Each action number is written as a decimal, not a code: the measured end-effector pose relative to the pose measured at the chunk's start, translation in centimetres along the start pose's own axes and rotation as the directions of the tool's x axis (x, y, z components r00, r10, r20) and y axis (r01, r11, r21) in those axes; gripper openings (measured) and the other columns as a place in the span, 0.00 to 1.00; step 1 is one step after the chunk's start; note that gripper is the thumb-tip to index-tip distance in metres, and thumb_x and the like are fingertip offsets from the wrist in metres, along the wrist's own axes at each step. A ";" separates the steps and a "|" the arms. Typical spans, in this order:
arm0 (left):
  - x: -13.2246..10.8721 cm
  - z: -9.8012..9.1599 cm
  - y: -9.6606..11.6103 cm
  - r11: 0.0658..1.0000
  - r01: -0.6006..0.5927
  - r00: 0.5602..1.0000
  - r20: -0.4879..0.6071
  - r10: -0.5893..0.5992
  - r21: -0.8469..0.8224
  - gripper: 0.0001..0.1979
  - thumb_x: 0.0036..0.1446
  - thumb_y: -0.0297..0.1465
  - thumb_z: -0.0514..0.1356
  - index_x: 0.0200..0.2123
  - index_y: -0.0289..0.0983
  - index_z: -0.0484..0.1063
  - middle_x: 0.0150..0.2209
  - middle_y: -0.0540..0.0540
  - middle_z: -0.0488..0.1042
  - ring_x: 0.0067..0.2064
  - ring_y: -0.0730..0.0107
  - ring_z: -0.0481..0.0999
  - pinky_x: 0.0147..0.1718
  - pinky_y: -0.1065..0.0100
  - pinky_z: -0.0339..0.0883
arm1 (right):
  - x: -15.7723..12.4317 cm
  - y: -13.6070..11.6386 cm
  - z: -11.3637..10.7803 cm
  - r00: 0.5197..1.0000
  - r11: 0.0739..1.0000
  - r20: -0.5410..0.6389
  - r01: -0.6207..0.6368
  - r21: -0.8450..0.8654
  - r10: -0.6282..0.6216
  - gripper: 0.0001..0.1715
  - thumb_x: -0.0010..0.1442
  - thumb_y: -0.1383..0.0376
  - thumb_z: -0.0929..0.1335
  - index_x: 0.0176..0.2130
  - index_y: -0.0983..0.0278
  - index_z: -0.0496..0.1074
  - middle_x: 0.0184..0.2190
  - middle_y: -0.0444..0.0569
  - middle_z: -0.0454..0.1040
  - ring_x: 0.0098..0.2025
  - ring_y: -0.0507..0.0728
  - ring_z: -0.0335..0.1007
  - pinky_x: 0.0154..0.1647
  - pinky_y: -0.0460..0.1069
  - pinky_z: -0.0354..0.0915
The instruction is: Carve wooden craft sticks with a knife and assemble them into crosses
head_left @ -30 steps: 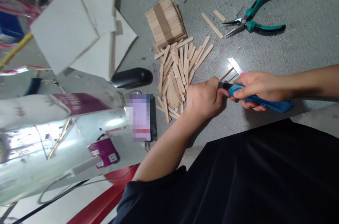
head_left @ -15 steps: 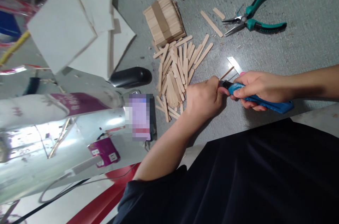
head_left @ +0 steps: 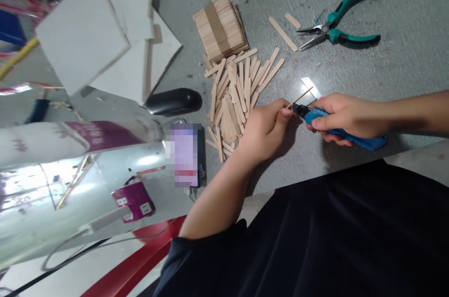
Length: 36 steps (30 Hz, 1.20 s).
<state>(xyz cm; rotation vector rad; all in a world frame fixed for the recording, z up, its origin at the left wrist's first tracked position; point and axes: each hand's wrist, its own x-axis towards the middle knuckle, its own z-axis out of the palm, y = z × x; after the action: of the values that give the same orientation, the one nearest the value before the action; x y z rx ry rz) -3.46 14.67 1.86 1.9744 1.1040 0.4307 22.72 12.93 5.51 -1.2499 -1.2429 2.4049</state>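
My left hand is closed, pinching a thin wooden craft stick between thumb and fingers; the stick appears edge-on and points up to the right. My right hand wraps round a blue-handled tool, whose black nose points at my left fingertips. Its exact kind does not show. Beside my right index finger, a flat shiny metal blade with a pink end sticks out; whether that hand holds it too is unclear. Left of my hands lies a loose pile of craft sticks.
A banded bundle of sticks sits beyond the pile. Open green-handled pliers lie at the back right near a single stick. White boards, a black case, a phone and a purple socket block are on the left.
My left thumb has drawn back from the blue tool's nose and now presses on the stick. More of the stick shows. The blue tool stays in my right hand.
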 end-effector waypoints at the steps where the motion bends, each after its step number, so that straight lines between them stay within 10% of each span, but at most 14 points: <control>1: 0.0 -0.3 -0.1 0.994 -0.014 1.000 0.024 0.016 -0.111 0.38 0.83 0.65 0.49 0.35 0.41 0.75 0.31 0.44 0.80 0.32 0.64 0.76 0.34 0.62 0.66 | -0.2 0.1 -0.1 0.999 0.996 -0.003 0.042 -0.078 -0.043 0.12 0.81 0.65 0.69 0.41 0.58 0.66 0.24 0.40 0.70 0.21 0.52 0.64 0.23 0.48 0.62; 7: -0.2 -1.1 0.4 0.874 -0.064 0.990 0.080 0.117 -0.482 0.34 0.82 0.61 0.61 0.33 0.39 0.75 0.27 0.50 0.74 0.29 0.72 0.70 0.31 0.67 0.66 | -1.2 1.8 -1.3 0.877 0.617 0.076 0.393 -0.681 -0.475 0.06 0.79 0.60 0.71 0.50 0.60 0.75 0.32 0.44 0.78 0.29 0.54 0.67 0.34 0.50 0.59; 17: -0.9 -2.3 2.5 0.889 -0.050 0.990 0.095 0.104 -0.456 0.17 0.77 0.39 0.66 0.33 0.40 0.80 0.22 0.52 0.69 0.26 0.70 0.71 0.28 0.67 0.65 | -1.8 3.8 -1.7 0.882 0.150 0.113 0.202 -0.968 -0.457 0.21 0.82 0.55 0.63 0.62 0.60 0.78 0.28 0.44 0.78 0.25 0.58 0.61 0.33 0.54 0.50; 36: -1.7 -2.4 2.8 0.962 -0.034 0.997 -0.082 0.012 -0.271 0.21 0.76 0.39 0.63 0.28 0.40 0.73 0.20 0.53 0.65 0.22 0.72 0.61 0.24 0.65 0.55 | -2.8 -1.4 -0.1 0.990 -0.051 -0.124 -0.127 -0.991 -0.062 0.25 0.83 0.56 0.60 0.62 0.63 0.80 0.32 0.53 0.84 0.24 0.60 0.59 0.34 0.57 0.42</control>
<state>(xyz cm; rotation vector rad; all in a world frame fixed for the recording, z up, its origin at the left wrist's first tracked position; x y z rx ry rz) -4.38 13.64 5.69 1.7412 1.0121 0.6443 24.30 12.56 8.22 -1.5193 -3.1834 0.8404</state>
